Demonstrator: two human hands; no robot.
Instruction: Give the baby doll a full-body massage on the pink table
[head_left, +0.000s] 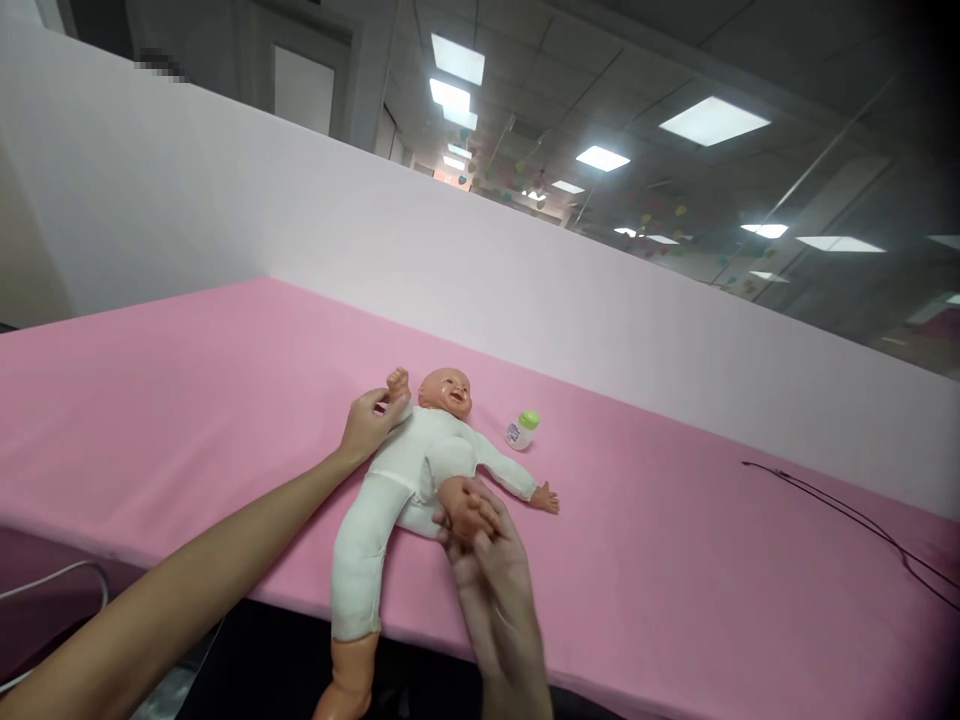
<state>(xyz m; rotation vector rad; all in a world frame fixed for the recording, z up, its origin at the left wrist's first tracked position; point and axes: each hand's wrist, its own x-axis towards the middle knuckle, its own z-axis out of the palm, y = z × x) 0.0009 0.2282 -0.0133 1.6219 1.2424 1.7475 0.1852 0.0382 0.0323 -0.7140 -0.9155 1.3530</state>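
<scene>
A baby doll [409, 450] with a white cloth body lies on its back on the pink-covered table [645, 540]. Its head points toward the white partition, and one leg hangs over the near table edge. My left hand [369, 428] is closed around the doll's arm on the left, just below its raised hand. With my right hand [495, 560] I grip the foot of the doll's other leg, which is bent up toward its body. The doll's other arm stretches out to the right, untouched. Beside it stands a small white bottle [519, 432] with a green cap.
A white partition [480, 260] runs along the far side of the table. Thin black cables [840, 510] lie at the right. A white cord [67, 570] hangs below the table edge at the left.
</scene>
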